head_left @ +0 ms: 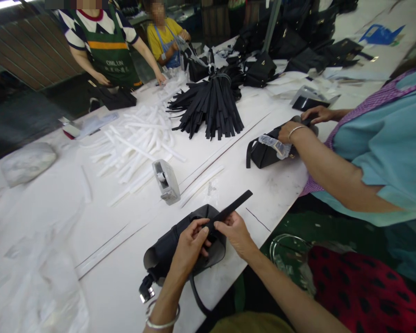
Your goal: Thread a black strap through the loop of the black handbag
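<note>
A black bag lies on its side at the near edge of the white table, its opening toward the right. Over that opening, my left hand pinches the lower end of a black strap. Close beside it, my right hand grips the same strap between thumb and fingers, and the strap's free end points up and right. A strip with a metal buckle hangs at the bag's left end. My fingers partly hide where strap and bag meet.
A grey tape dispenser stands just beyond the bag. Farther back lie white strips and a bundle of black straps. At right, a co-worker's hands handle another black bag. Two people stand across the table.
</note>
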Demonstrator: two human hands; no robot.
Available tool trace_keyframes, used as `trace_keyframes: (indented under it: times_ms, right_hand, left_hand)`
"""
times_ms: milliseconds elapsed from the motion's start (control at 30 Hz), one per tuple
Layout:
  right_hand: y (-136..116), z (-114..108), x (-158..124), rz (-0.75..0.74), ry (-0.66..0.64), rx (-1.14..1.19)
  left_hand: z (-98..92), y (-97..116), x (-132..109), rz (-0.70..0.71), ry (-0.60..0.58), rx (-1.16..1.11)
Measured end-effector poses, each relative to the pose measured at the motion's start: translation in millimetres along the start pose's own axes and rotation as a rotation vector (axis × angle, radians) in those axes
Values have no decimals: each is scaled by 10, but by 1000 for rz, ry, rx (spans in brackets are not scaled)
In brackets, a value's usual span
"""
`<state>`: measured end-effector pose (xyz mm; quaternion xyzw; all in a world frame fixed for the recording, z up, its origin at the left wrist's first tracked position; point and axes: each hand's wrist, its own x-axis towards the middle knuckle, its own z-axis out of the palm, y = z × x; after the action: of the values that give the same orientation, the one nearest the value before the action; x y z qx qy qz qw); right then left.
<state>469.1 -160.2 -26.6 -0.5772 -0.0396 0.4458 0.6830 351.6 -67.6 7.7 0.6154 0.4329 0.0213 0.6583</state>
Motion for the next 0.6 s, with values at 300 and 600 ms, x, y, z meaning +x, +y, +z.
trace_keyframes:
  times_ms: [300,600]
  right_hand:
    - [157,36,-112,-61,9,-162]
    - [266,58,-175,-63,145,-47]
  left_hand:
    - [54,-72,10,36,165,20]
    - [-93,-26,91,-126,-57,-104]
